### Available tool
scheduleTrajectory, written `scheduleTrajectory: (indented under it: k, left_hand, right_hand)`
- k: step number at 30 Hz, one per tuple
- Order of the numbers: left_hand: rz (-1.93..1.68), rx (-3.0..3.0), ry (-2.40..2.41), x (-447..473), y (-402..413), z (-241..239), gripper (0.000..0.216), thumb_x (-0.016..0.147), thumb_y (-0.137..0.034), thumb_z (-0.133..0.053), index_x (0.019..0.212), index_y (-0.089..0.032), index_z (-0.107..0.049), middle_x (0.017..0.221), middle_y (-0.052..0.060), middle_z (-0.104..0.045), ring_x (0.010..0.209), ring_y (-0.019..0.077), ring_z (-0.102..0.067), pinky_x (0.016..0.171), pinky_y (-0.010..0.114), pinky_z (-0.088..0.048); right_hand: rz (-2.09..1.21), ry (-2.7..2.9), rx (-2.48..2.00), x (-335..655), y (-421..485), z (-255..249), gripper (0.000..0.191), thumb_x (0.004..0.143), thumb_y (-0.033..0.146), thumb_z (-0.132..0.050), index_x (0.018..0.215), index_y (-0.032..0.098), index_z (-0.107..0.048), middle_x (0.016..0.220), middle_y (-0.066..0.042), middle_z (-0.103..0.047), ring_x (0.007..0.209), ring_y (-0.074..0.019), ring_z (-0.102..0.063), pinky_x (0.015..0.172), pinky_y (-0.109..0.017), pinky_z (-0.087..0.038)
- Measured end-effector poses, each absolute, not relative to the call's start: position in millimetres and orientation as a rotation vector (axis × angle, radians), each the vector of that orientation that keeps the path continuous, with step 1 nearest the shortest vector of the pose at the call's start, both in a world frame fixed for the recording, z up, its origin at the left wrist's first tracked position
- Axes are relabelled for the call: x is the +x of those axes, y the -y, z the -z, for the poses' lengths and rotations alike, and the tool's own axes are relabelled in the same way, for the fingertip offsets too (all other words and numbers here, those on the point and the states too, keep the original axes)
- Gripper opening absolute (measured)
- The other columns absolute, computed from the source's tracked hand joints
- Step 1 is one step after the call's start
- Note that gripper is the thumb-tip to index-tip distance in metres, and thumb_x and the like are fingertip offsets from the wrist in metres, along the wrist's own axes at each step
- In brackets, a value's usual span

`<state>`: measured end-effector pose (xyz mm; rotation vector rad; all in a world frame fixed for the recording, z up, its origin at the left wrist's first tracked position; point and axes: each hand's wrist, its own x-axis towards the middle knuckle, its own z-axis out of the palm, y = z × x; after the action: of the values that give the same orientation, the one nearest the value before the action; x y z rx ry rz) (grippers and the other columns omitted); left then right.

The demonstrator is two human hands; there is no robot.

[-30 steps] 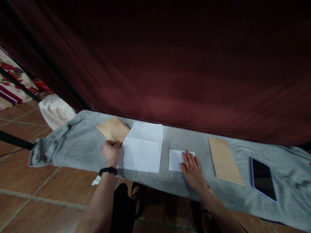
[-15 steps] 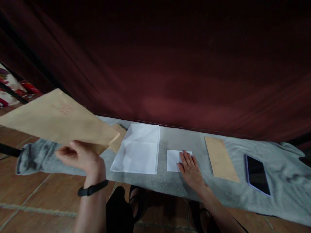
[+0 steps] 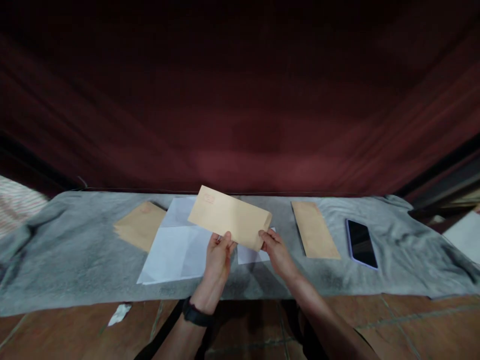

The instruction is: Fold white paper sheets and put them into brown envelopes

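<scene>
A brown paper envelope (image 3: 228,215) with faint red print at its upper left is held up over the grey cloth. My left hand (image 3: 220,255) pinches its lower edge, thumb in front. At its right end, by the flap, my right hand (image 3: 275,247) grips the lower corner. Partly hidden behind the envelope, a small folded white paper (image 3: 251,256) lies on the cloth. To the left are larger white sheets (image 3: 176,250) with a fold line across them, and beyond those a fanned stack of brown envelopes (image 3: 140,225).
Another brown envelope (image 3: 315,230) lies right of my hands, then a phone (image 3: 361,243) with a purple edge. Grey cloth (image 3: 67,250) covers the narrow bench before a dark red curtain (image 3: 240,125). A crumpled white scrap (image 3: 120,314) is on the tiled floor.
My left hand has brought an envelope from the left to the middle. My right hand has left the small white paper and now grips the envelope too. The view has turned.
</scene>
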<state>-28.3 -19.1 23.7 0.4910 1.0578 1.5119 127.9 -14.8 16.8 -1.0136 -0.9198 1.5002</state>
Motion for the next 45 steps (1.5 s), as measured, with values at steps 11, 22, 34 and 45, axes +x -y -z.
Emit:
scheduleTrajectory:
  k: [11, 22, 34, 45]
  left_hand:
    - [-1.339, 0.445, -0.959, -30, 14, -25, 0.029, 0.069, -0.021, -0.082, 0.093, -0.024, -0.067, 0.102, 0.003, -0.077, 0.094, 0.0199, -0.075, 0.084, 0.036, -0.061]
    - [-1.138, 0.835, -1.186, -29, 20, -27, 0.039, 0.073, -0.052, -0.081, 0.077, -0.015, -0.069, 0.082, 0.009, -0.077, 0.076, 0.0197, -0.072, 0.068, 0.030, -0.057]
    - [-0.729, 2.726, -1.651, -46, 29, -50, 0.102, 0.073, -0.046, -0.084, 0.157, -0.026, -0.032, 0.168, 0.021, -0.017, 0.154, 0.0444, -0.016, 0.119, 0.071, -0.011]
    - [-0.692, 2.790, -1.518, -51, 23, -52, 0.104, 0.068, -0.043, -0.085, 0.157, -0.025, -0.034, 0.160, 0.022, -0.031, 0.151, 0.0440, -0.025, 0.121, 0.068, -0.012]
  right_hand:
    - [-1.544, 0.988, -1.018, 151, -1, -18, 0.033, 0.067, 0.046, -0.080, 0.086, 0.019, -0.075, 0.083, -0.003, -0.079, 0.080, -0.0236, -0.074, 0.078, -0.038, -0.059]
    - [-1.078, 1.282, -1.223, 175, -22, -16, 0.017, 0.070, 0.029, -0.064, 0.078, 0.022, -0.077, 0.072, 0.000, -0.076, 0.073, -0.0215, -0.072, 0.071, -0.033, -0.060]
    - [-1.528, 1.591, -1.032, 201, -18, -29, 0.025, 0.072, 0.033, -0.069, 0.090, 0.020, -0.079, 0.076, 0.001, -0.077, 0.086, -0.0248, -0.074, 0.085, -0.039, -0.059]
    - [-1.614, 1.554, -1.098, 211, -16, -34, 0.025, 0.067, 0.035, -0.076, 0.087, 0.020, -0.078, 0.077, 0.001, -0.077, 0.087, -0.0260, -0.074, 0.087, -0.041, -0.058]
